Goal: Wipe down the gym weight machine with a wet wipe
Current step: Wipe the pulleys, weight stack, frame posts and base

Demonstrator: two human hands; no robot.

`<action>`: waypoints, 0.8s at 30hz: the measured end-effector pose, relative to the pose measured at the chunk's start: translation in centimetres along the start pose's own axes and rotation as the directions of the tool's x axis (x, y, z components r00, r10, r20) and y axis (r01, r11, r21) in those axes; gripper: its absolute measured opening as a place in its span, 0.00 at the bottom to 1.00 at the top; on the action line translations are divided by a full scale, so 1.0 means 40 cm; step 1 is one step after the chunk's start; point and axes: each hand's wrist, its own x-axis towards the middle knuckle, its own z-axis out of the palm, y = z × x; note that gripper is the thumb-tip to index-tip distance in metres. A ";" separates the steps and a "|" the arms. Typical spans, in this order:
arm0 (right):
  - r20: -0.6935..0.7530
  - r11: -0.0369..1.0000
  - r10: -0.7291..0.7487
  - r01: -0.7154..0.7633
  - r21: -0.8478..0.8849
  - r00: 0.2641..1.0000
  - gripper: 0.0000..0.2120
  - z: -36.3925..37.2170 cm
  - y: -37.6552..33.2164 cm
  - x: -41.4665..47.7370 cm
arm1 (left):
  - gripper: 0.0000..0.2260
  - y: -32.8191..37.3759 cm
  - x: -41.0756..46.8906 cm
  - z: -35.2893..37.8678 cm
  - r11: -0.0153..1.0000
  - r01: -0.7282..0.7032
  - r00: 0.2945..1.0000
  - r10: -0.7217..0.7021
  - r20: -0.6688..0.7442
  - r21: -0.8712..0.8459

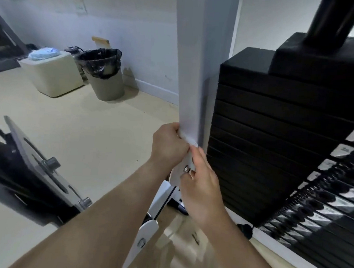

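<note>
Against the weight machine's white upright post (198, 73), the left hand (168, 143) curls tight round a white wet wipe (189, 139). Just below it, the right hand (202, 187) touches the bracket (177, 172); whether it grips cannot be told. Well beyond the left hand, a bin (107, 84) holds a black liner (101, 61).

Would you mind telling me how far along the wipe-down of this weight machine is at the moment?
Under way, it seems. Done: nothing shows for certain, as the white upright carries no visible wipe marks. In hand: the left hand grips the wet wipe against the upright's lower end, while the right hand rests on the bolted bracket just below. Left: probably that bracket and the black weight stack beside it.
</note>
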 end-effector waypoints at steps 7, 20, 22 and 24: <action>-0.077 0.984 -0.084 0.070 -0.166 0.994 0.28 -0.064 -0.069 0.004 | 0.18 0.117 0.047 -0.120 0.949 -0.125 0.989 0.141 0.037 -0.288; -0.088 0.917 -0.354 0.327 -0.228 0.931 0.30 -0.123 -0.196 -0.005 | 0.18 0.204 0.007 -0.175 0.954 -0.039 0.986 0.085 0.145 -0.297; 0.034 0.911 -0.323 0.320 -0.261 0.946 0.33 -0.118 -0.218 0.015 | 0.13 0.200 0.001 -0.205 0.940 -0.056 0.975 0.125 0.185 -0.337; 0.066 0.909 -0.305 0.311 -0.279 0.950 0.35 -0.106 -0.230 0.036 | 0.08 0.195 0.000 -0.212 0.942 -0.075 0.983 0.124 0.133 -0.326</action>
